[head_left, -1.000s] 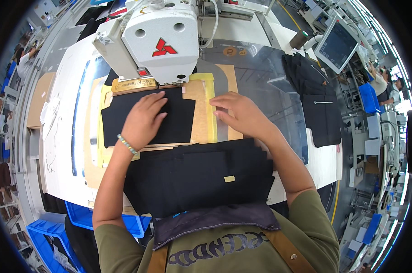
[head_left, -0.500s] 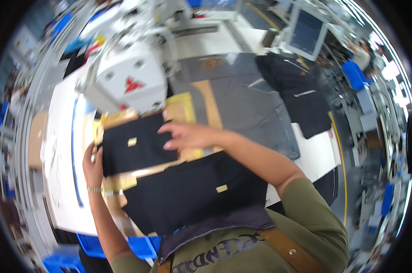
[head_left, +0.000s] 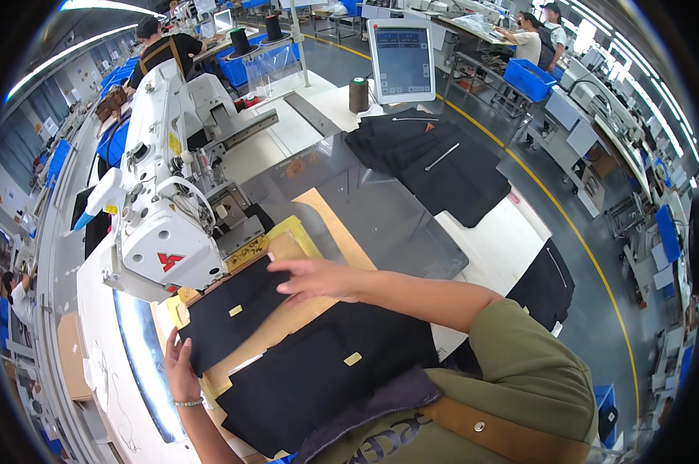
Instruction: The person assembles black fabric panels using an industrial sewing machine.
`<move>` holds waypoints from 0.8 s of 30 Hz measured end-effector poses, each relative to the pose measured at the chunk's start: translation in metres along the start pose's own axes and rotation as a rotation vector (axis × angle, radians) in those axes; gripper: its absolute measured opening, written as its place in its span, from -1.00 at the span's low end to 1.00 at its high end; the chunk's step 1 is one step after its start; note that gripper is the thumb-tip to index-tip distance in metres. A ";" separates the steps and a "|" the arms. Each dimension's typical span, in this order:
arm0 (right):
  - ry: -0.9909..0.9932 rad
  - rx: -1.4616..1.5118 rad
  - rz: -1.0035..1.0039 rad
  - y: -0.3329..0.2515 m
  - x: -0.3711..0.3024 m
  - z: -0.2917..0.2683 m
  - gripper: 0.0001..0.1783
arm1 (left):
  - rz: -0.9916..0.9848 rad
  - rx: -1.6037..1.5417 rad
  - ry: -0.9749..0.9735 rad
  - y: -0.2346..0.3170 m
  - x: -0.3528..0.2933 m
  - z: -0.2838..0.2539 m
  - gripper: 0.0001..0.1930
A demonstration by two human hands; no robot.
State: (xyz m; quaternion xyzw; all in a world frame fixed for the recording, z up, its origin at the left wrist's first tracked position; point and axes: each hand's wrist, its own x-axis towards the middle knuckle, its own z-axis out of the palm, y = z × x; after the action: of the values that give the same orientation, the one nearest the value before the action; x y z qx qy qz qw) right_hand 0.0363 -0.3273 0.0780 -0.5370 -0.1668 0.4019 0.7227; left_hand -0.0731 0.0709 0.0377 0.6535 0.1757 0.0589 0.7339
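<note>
We have a matte black cloth panel (head_left: 219,331) on the smooth tan board (head_left: 286,315), left of centre. Our left hand (head_left: 181,374), half-curled, meets its left edge; our right hand (head_left: 311,280), fingers parted, its right edge. We cannot tell whether either pinches cloth. A boxy white machine head (head_left: 164,243) stands beyond.

Right forearm (head_left: 419,295) crosswise, fingers (head_left: 289,264) spread
</note>
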 end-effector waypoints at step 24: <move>0.557 -0.126 0.005 -0.019 -0.040 -0.119 -0.61 | -0.205 -0.146 -0.264 -0.007 -0.004 0.133 -0.49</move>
State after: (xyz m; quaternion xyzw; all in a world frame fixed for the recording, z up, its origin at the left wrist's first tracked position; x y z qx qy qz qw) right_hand 0.0989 -0.4356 0.0592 -0.6709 0.0150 0.2296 0.7049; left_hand -0.0335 -0.0566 0.0430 0.5793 0.1388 -0.0902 0.7981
